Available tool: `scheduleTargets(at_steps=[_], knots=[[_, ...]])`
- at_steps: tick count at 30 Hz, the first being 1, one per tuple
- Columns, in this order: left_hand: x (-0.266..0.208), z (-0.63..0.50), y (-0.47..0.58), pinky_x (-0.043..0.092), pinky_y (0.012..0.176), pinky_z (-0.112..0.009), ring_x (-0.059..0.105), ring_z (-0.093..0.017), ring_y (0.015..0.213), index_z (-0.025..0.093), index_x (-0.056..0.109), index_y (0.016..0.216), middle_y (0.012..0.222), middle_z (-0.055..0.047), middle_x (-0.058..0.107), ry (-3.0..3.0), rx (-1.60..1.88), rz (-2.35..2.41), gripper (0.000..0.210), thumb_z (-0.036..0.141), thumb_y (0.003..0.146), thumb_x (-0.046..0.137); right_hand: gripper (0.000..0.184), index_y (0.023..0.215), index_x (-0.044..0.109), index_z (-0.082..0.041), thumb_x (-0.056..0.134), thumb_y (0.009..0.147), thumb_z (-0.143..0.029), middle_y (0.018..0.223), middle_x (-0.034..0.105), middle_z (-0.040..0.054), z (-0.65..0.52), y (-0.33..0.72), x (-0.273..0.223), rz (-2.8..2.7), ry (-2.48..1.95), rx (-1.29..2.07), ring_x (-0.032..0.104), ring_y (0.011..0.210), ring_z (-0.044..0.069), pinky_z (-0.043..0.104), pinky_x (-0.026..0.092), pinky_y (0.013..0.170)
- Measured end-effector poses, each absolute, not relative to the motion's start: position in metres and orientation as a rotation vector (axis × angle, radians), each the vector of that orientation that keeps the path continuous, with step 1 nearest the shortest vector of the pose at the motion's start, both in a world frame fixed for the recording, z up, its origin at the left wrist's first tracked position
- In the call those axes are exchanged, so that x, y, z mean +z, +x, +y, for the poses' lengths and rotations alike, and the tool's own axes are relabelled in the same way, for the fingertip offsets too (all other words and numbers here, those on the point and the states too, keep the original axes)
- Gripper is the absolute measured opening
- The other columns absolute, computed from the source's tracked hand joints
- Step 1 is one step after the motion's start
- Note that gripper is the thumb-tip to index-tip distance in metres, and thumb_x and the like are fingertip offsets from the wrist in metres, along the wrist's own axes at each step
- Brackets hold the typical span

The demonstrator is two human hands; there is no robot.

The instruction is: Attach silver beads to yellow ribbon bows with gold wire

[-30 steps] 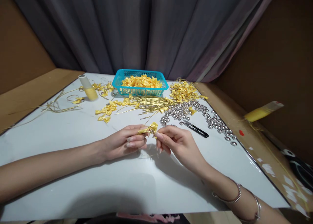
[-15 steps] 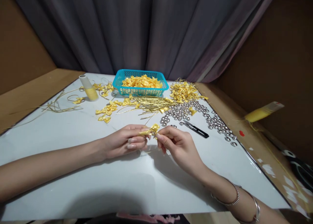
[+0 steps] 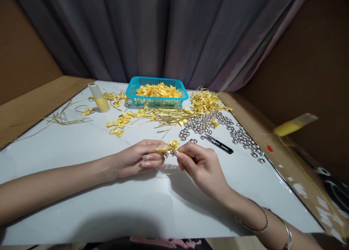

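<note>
Over the near middle of the table, my left hand (image 3: 144, 156) is closed, pinching a yellow ribbon bow (image 3: 172, 146) between thumb and fingers. Something small and silvery shows at the middle of the bow. My right hand (image 3: 200, 162) is closed too, its thumb and forefinger pinched at the bow's right side on what looks like a thin gold cord (image 3: 174, 151). A faint, blurred loop of cord hangs below, between the hands. The fingertips partly hide the small parts.
Behind my hands stand a blue basket (image 3: 156, 102) of yellow bows and a bundle of gold cords (image 3: 171, 115). Silver beads (image 3: 201, 123), black thread snips (image 3: 219, 143) and a pile of corded bows (image 3: 205, 101) lie to the right. A yellow thread spool (image 3: 99, 99) stands left.
My right hand has shifted very slightly right and down beside the bow. The cord loop below the hands has moved and looks blurred. My left hand stays on the bow.
</note>
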State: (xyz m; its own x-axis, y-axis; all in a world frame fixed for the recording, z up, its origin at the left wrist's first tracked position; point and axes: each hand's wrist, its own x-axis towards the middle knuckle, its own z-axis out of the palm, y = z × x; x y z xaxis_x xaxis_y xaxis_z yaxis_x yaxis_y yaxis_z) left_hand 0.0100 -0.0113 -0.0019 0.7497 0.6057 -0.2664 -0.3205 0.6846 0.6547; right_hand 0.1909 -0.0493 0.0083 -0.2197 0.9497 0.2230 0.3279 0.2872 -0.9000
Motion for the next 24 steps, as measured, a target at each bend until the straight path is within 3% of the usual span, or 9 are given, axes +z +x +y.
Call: scheduleTargets(at_steps=[9,15,24], knots=[[0.0,-0.01,0.01,0.043,0.056,-0.017,0.023,-0.003,0.036,0.012,0.053,0.062,0.042,0.01,0.025,0.694,0.511,0.507,0.021,0.016,0.082,0.059,0.021,0.064,0.056,-0.016,0.05,0.084,-0.017,0.047,0.047,-0.0033,-0.054,0.195,0.015,-1.854,-1.136,0.773,0.037,0.042,0.007,0.021,0.029,0.042],[0.0,-0.009,0.01,0.031,0.043,-0.012,0.018,-0.003,0.037,0.011,0.056,0.063,0.042,0.01,0.024,0.703,0.492,0.499,0.018,0.014,0.08,0.06,0.021,0.062,0.054,-0.016,0.051,0.082,-0.014,0.046,0.045,-0.004,-0.052,0.197,0.02,-1.989,-1.141,0.673,0.034,0.042,0.007,0.021,0.027,0.043],[0.005,-0.007,0.012,0.021,0.037,-0.011,0.016,-0.002,0.039,0.008,0.06,0.063,0.044,0.008,0.03,0.762,0.454,0.571,0.019,0.016,0.08,0.06,0.022,0.059,0.055,-0.015,0.046,0.077,-0.008,0.046,0.04,-0.0044,-0.055,0.202,0.023,-2.108,-1.168,0.625,0.029,0.042,0.007,0.021,0.025,0.043]])
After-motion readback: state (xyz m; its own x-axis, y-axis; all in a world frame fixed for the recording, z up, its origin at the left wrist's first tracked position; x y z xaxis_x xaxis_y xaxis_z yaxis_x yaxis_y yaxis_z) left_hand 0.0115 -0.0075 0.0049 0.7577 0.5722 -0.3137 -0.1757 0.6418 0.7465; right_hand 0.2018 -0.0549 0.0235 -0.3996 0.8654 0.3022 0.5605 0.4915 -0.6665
